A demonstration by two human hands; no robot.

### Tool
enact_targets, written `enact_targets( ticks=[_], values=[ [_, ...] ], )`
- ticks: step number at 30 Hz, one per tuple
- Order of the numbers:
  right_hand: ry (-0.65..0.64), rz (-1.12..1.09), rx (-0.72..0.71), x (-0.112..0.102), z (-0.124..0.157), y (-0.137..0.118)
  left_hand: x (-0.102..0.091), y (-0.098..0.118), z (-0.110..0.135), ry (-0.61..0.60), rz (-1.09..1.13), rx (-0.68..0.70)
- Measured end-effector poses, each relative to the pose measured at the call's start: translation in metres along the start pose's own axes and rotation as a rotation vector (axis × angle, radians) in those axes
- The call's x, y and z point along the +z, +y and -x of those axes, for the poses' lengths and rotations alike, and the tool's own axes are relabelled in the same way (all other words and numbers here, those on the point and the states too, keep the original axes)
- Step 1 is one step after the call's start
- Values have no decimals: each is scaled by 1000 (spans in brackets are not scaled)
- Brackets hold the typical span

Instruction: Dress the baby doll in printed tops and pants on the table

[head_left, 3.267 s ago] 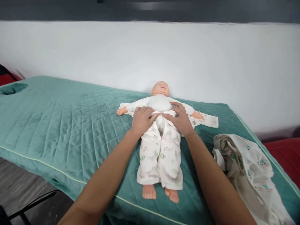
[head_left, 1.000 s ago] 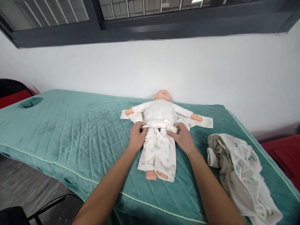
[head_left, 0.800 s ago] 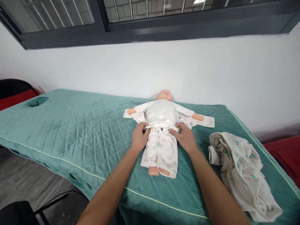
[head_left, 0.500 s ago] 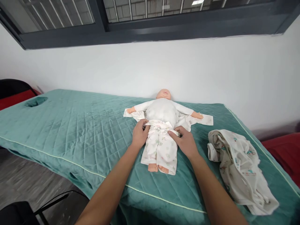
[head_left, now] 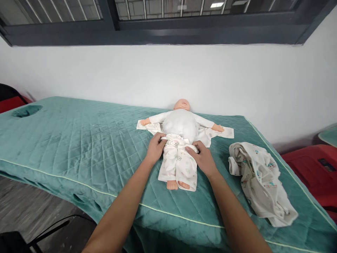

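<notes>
A baby doll (head_left: 180,121) lies on its back on a green quilted table (head_left: 79,137), head toward the wall and arms spread. It wears a white top and printed white trousers (head_left: 178,163). An open printed garment (head_left: 226,132) is spread under its arms. My left hand (head_left: 155,148) pinches the trousers' waistband at the doll's right hip. My right hand (head_left: 202,158) grips the waistband at the other hip. Both bare feet stick out of the trouser legs.
A crumpled printed cloth (head_left: 259,179) lies on the table to the right of the doll. The wall and a dark window frame run behind the table. Red seats (head_left: 313,168) stand at the right, and another at the far left. A face hole (head_left: 26,110) is at the table's left end.
Both hands stayed on the waistband at the doll's hips. Earlier they lay higher, near its belly. The camera view rose and shifted, and the trousers now bunch lower over the legs.
</notes>
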State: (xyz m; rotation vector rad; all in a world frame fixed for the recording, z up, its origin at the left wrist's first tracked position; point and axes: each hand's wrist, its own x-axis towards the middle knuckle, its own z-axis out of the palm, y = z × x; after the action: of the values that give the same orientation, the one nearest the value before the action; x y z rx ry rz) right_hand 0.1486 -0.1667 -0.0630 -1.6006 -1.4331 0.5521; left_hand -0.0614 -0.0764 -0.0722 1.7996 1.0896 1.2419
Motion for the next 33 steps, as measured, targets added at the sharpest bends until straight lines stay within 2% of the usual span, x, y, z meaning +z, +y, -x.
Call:
enact_targets(
  ticks=[4, 8, 13, 22, 28, 33],
  values=[
    [59, 39, -3, 2, -6, 4, -7, 8, 23, -76, 19, 23],
    [50, 65, -4, 3, -9, 6, -12, 12, 41, -106, -8, 11],
    [53, 82, -13, 1, -4, -2, -10, 10, 39, -97, -25, -10],
    [-21, 28, -27, 1, 36, -14, -11, 13, 35, -90, 32, -89],
    [10, 15, 13, 5, 32, -13, -15, 14, 32, -150, 54, -41],
    [64, 24, 16, 8, 26, -9, -20, 16, 55, -179, 94, -2]
  ],
)
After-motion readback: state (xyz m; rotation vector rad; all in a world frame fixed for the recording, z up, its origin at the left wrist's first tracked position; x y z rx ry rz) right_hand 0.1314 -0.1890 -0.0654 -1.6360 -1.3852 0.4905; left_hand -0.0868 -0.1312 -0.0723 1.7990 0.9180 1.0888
